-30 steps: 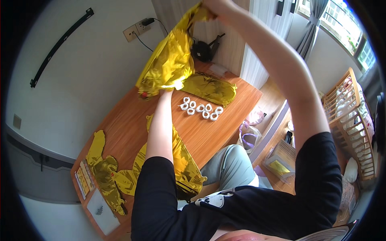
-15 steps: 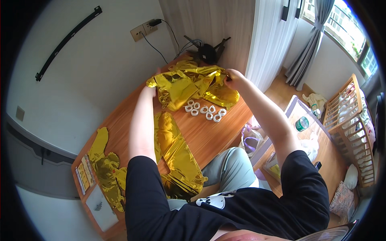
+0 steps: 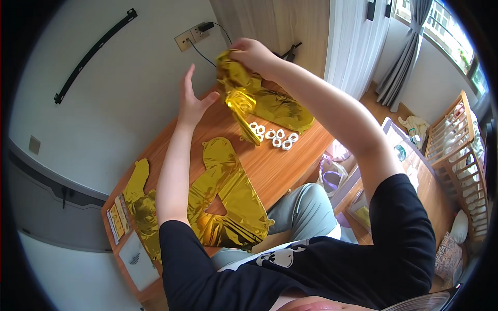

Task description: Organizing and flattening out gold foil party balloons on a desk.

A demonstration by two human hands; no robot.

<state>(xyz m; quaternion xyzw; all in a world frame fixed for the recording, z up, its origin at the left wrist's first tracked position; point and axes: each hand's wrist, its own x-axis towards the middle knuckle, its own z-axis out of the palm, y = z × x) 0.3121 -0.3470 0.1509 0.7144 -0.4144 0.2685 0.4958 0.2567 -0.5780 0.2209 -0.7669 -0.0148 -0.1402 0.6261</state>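
My right hand (image 3: 253, 54), closed, pinches the top of a flat gold foil balloon (image 3: 239, 85) and lifts it above the far part of the table; its lower end hangs near the white ribbon rolls (image 3: 277, 136). To its left my left hand (image 3: 193, 103) is raised with thumb and fingers spread, holding nothing. Behind the lifted foil another gold foil piece (image 3: 285, 110) lies on the table. Closer to me a flat gold foil balloon (image 3: 233, 194) with a triangular hole is spread out. One more gold foil balloon (image 3: 140, 202) lies at the left, partly hidden by my left forearm.
The wooden table (image 3: 275, 171) meets the white wall, where a socket (image 3: 193, 37) has a plug and cables. A black router antenna (image 3: 293, 51) shows behind my right arm. At the table's left end are a colourful card (image 3: 118, 220) and a white packet (image 3: 139, 262). A wooden crib (image 3: 451, 135) stands right.
My right hand has moved up and left, raising one gold foil balloon off the pile. My left hand has come off the foil and spread its fingers.
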